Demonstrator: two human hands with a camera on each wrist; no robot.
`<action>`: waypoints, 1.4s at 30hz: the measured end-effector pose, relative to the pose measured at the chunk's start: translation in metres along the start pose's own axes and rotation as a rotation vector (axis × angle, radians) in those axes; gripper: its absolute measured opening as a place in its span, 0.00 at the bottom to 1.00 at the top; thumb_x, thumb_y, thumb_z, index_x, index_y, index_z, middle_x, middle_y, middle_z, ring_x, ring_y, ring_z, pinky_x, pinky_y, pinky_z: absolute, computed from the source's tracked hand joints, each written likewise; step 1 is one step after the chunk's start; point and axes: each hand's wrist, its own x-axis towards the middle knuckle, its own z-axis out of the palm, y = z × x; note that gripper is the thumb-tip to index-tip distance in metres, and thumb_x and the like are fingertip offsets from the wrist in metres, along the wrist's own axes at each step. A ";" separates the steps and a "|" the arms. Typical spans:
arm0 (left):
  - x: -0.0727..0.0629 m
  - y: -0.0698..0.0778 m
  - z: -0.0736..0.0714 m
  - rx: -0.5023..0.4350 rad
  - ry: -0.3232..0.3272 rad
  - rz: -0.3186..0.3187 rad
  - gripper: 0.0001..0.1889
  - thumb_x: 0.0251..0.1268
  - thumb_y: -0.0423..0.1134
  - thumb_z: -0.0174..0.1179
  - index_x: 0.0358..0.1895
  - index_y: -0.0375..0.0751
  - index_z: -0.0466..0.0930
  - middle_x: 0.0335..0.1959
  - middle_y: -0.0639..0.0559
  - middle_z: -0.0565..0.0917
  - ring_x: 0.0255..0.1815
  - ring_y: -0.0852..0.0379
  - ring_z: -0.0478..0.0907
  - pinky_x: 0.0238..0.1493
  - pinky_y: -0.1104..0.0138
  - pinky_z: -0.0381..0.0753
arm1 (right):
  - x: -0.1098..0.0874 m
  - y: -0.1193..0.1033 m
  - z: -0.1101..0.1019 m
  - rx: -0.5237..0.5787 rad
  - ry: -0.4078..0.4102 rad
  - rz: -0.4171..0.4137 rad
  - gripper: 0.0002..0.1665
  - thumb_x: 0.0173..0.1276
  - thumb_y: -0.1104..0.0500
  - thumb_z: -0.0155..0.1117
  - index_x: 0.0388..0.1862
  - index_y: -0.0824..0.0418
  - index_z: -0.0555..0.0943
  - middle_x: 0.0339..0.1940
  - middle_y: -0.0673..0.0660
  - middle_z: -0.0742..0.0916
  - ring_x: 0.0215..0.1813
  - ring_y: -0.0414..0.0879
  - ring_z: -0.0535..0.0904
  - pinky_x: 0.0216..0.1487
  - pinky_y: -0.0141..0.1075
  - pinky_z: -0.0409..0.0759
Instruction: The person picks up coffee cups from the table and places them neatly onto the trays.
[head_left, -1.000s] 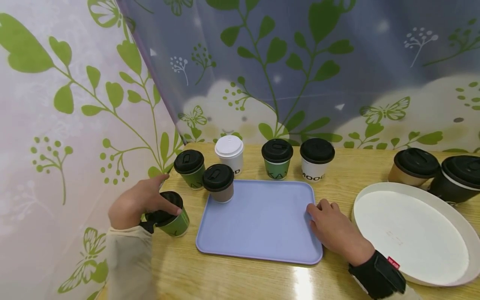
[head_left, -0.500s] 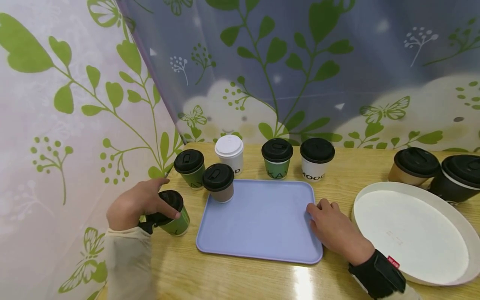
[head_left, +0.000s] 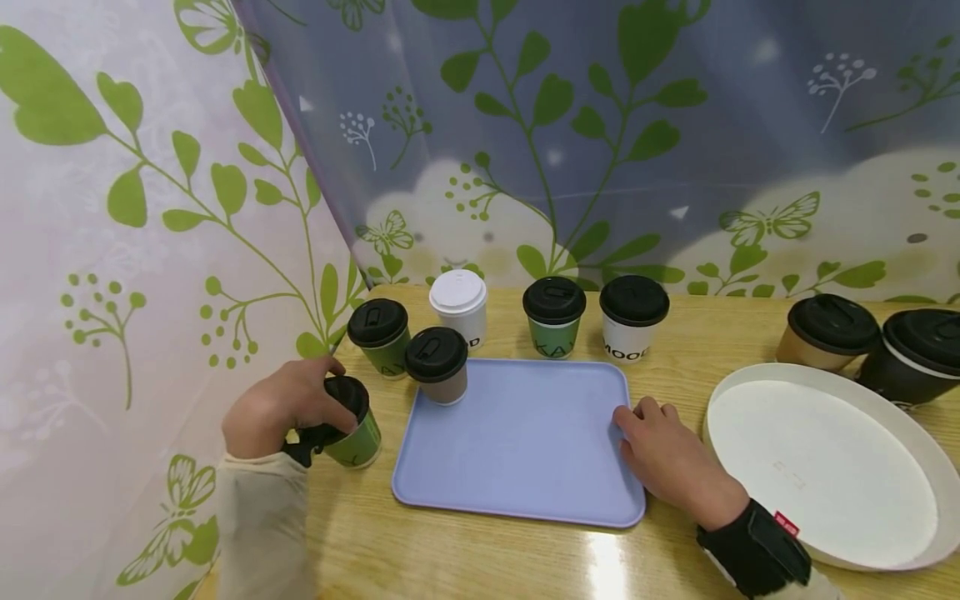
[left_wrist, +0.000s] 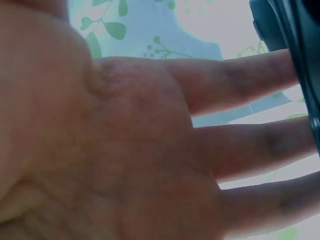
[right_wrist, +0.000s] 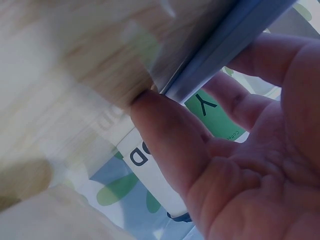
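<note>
My left hand (head_left: 279,410) grips a green paper coffee cup (head_left: 358,443) by its black lid, left of the tray, thumb in front and fingers over the far side. In the left wrist view the fingers (left_wrist: 240,82) reach the dark lid (left_wrist: 309,75) at the right edge. A blue-lilac rectangular tray (head_left: 517,442) lies on the table, and a brown cup with a black lid (head_left: 437,354) stands on its far left corner. My right hand (head_left: 675,462) holds the tray's right edge, pinched between thumb and fingers in the right wrist view.
Behind the tray stand another green cup (head_left: 384,358), a white-lidded cup (head_left: 463,321), a green KAY cup (head_left: 555,333) and a white MOOD cup (head_left: 628,337). At right, a round white tray (head_left: 825,467) sits before a tan cup (head_left: 813,350) and a black cup (head_left: 896,375).
The left hand and its green cup have shifted slightly right and away from me. The right hand, the tray and the other cups stay in place.
</note>
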 end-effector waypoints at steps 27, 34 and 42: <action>-0.023 0.031 0.006 -0.055 0.118 0.213 0.39 0.53 0.49 0.72 0.66 0.32 0.71 0.47 0.43 0.83 0.43 0.48 0.80 0.45 0.54 0.79 | 0.002 -0.001 -0.004 0.001 -0.056 0.020 0.17 0.71 0.62 0.70 0.56 0.63 0.80 0.45 0.64 0.80 0.41 0.56 0.74 0.37 0.47 0.80; -0.028 0.037 0.010 -0.038 0.158 0.268 0.34 0.50 0.49 0.72 0.59 0.35 0.75 0.41 0.47 0.82 0.37 0.51 0.79 0.41 0.57 0.78 | 0.001 -0.002 -0.004 -0.005 -0.042 0.020 0.16 0.71 0.62 0.70 0.55 0.62 0.80 0.44 0.64 0.80 0.41 0.56 0.73 0.36 0.47 0.80; -0.028 0.040 0.017 -0.007 0.162 0.287 0.29 0.50 0.48 0.71 0.54 0.38 0.76 0.39 0.50 0.82 0.36 0.53 0.78 0.38 0.59 0.77 | 0.001 -0.002 -0.005 -0.004 -0.053 0.026 0.16 0.71 0.62 0.70 0.56 0.63 0.80 0.44 0.63 0.79 0.41 0.55 0.73 0.36 0.46 0.79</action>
